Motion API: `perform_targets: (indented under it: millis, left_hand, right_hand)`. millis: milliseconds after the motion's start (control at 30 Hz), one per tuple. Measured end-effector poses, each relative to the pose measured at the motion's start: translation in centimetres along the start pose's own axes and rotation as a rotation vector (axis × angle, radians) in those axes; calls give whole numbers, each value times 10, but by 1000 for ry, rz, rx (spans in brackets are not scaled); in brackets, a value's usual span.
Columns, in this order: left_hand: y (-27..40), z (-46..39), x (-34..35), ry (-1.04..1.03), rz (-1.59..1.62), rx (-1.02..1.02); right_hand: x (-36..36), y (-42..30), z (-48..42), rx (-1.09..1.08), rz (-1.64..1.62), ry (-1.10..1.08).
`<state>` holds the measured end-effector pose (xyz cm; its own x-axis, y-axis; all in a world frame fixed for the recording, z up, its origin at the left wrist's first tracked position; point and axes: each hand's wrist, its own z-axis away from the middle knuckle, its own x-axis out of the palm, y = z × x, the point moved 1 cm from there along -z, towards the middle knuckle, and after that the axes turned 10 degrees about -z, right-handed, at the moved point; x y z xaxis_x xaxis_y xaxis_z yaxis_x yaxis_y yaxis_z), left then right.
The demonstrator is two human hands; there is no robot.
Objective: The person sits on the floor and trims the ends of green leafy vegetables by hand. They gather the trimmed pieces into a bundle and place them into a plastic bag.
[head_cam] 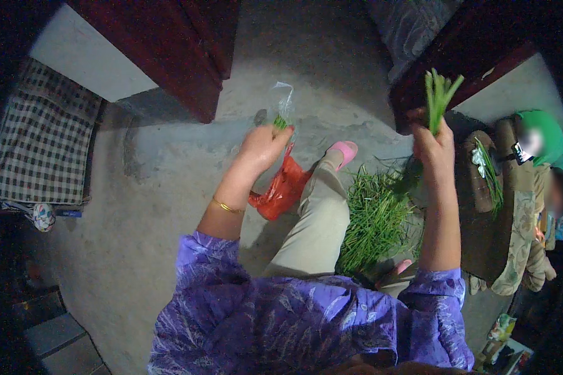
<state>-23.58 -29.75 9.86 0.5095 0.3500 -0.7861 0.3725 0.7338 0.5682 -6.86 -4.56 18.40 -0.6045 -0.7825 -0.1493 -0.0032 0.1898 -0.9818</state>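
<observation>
My left hand (266, 145) is closed round a small bunch of green stalks (280, 122), with a clear plastic bag (283, 96) at the same fist. Below that hand a red plastic bag (284, 185) hangs or lies beside my lower leg; which of the two cannot be told. Raised at the right, my right hand (434, 143) grips a bundle of green stalks (438, 96), their cut-looking ends pointing up. A large heap of long green stalks (375, 215) lies on the floor between my legs and the sofa.
At the right stands a brown sofa (483, 243) with stalks and a white wrapper on its armrest; a person in green (551, 136) is there with a phone. Dark red door frames (187, 61) flank the doorway ahead. A checked cloth (47, 140) covers furniture at the left.
</observation>
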Motion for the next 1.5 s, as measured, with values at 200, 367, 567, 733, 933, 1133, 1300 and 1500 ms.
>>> perform_targets:
  millis: [200, 367, 567, 733, 933, 1133, 1300, 1500]
  left_hand:
    - [-52, -21, 84, -49, 60, -386]
    - [-67, -51, 114, 216, 671, -229]
    - [-82, -90, 50, 258, 1217, -481]
    - [-13, -109, -28, 162, 768, -205]
    - [70, -110, -69, 106, 722, 64]
    - [151, -73, -93, 39, 776, 222]
    - [199, -44, -93, -73, 835, 277]
    - [240, -9, -51, -348, 810, 400]
  right_hand:
    - [-61, 19, 36, 112, 74, 104]
    - [-84, 36, 68, 253, 52, 159]
    - [-105, 55, 98, 409, -32, 76]
    - [-114, 50, 118, 480, -172, 114]
    - [-134, 30, 143, 474, -249, 153]
    - [-164, 16, 173, 412, -364, 195]
    - [-171, -3, 177, 329, -355, 204]
    - [-173, -26, 171, 289, -359, 50]
